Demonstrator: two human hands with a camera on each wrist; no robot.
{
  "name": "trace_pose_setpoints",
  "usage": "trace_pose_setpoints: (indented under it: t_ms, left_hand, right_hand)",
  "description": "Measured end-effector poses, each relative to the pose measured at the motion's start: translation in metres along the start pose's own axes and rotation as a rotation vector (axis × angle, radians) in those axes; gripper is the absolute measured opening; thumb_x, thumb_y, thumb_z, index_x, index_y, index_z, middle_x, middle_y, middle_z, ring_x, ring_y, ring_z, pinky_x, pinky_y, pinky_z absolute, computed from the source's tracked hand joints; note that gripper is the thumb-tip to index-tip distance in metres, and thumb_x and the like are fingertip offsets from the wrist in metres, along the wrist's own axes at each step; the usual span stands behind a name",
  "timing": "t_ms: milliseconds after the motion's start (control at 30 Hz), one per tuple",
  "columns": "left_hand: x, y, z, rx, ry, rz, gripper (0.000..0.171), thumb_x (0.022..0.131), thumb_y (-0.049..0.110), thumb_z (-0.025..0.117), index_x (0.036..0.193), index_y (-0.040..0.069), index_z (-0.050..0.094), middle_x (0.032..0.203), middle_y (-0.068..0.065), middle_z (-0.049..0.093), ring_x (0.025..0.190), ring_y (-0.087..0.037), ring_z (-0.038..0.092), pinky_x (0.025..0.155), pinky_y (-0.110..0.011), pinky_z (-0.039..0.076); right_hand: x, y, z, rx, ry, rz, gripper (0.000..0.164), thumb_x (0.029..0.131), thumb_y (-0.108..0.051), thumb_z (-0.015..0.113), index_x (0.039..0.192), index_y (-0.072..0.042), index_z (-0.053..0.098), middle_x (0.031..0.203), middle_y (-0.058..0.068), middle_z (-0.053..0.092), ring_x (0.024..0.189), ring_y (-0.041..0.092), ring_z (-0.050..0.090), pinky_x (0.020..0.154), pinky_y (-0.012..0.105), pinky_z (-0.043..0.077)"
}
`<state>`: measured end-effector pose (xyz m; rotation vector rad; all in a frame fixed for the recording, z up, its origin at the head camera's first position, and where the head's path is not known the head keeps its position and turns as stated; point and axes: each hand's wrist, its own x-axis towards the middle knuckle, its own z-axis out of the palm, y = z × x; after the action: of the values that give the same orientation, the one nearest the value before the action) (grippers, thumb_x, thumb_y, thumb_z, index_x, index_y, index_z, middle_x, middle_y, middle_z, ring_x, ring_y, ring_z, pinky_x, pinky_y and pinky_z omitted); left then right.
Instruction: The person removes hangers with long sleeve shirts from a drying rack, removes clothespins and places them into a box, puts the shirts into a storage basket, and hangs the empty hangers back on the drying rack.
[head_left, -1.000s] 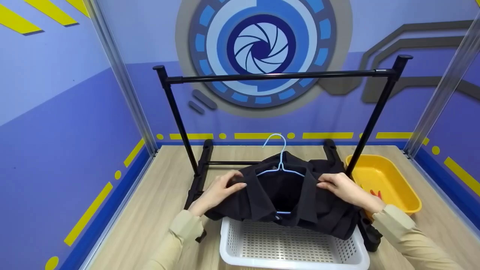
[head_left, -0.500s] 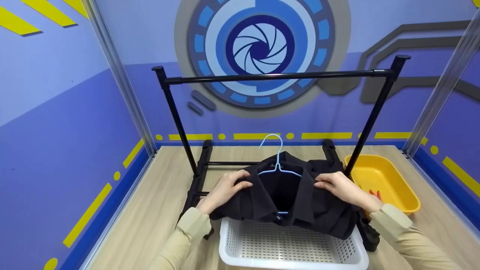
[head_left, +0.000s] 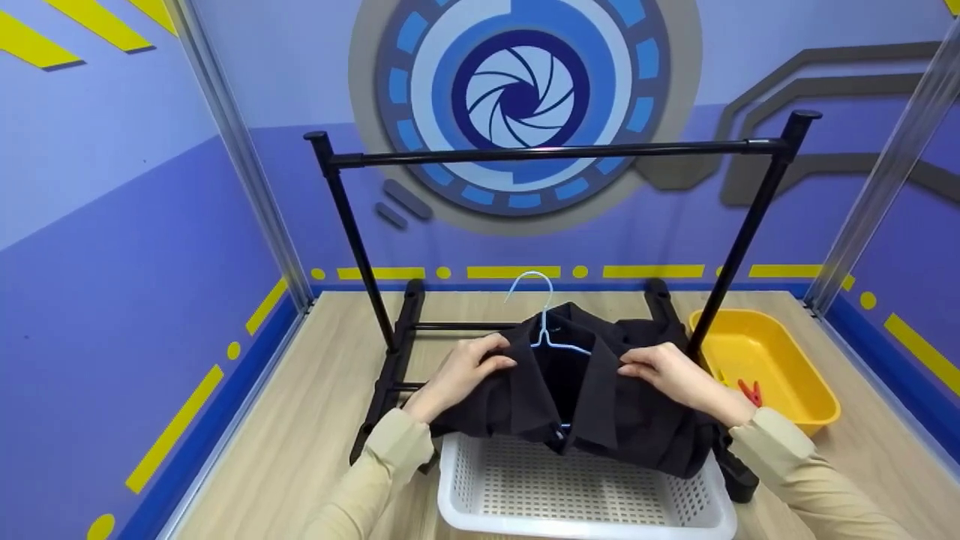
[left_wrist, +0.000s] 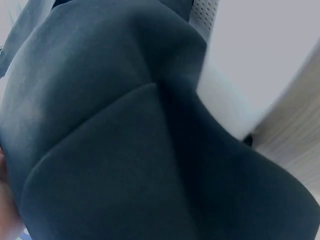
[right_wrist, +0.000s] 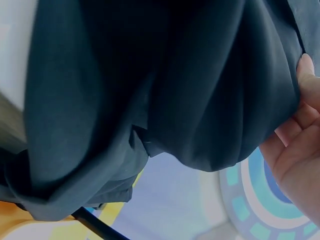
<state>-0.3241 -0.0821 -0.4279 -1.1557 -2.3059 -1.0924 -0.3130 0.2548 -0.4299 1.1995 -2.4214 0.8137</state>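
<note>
A black collared shirt (head_left: 645, 420) lies draped over the back of the white basket, its collar spread. Inside its neck sits a light blue wire hanger (head_left: 544, 339), the hook sticking up out of the collar and tilted left. My left hand (head_left: 463, 373) pinches the fabric beside the collar on the left. On the other side, my right hand (head_left: 667, 375) pinches the shirt at the shoulder between thumb and fingers. The right wrist view shows that hand (right_wrist: 302, 155) at the edge of the hanging cloth. Most of the hanger's arms are hidden under the fabric.
A black garment rack (head_left: 559, 154) stands behind and around the shirt, its top bar above it. The white perforated basket (head_left: 577, 523) is in front. At right, a yellow tray (head_left: 799, 375) holds a red clothespin (head_left: 750, 391). Blue panels enclose the wooden table (head_left: 277, 420).
Both hands have drawn closer together, the left moving right and the right slightly left, narrowing the collar opening. The hanger hook has shifted left and tilted a little.
</note>
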Motion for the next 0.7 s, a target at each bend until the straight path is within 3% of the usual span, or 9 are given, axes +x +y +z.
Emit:
trace_pose_setpoints:
  t_ms: [367, 700]
  left_hand:
    - [0.01, 0.008, 0.001, -0.005, 0.011, 0.042, 0.01, 0.087, 0.023, 0.06, 0.087, 0.013, 0.06, 0.082, 0.009, 0.058, 0.07, -0.004, 0.05, 0.065, -0.022, 0.041]
    - [0.01, 0.006, 0.0, 0.029, 0.121, 0.071, 0.01, 0.087, 0.015, 0.058, 0.088, 0.006, 0.062, 0.084, 0.002, 0.063, 0.077, -0.007, 0.058, 0.068, -0.022, 0.043]
  right_hand:
    - [0.003, -0.004, 0.003, 0.014, -0.014, 0.012, 0.006, 0.085, -0.007, 0.062, 0.087, -0.011, 0.066, 0.08, -0.007, 0.061, 0.063, 0.005, 0.053, 0.056, 0.022, 0.043]
    - [0.004, -0.008, -0.004, 0.046, -0.014, 0.082, 0.008, 0.088, -0.014, 0.059, 0.092, -0.012, 0.066, 0.084, -0.006, 0.062, 0.07, 0.008, 0.055, 0.062, 0.025, 0.045]
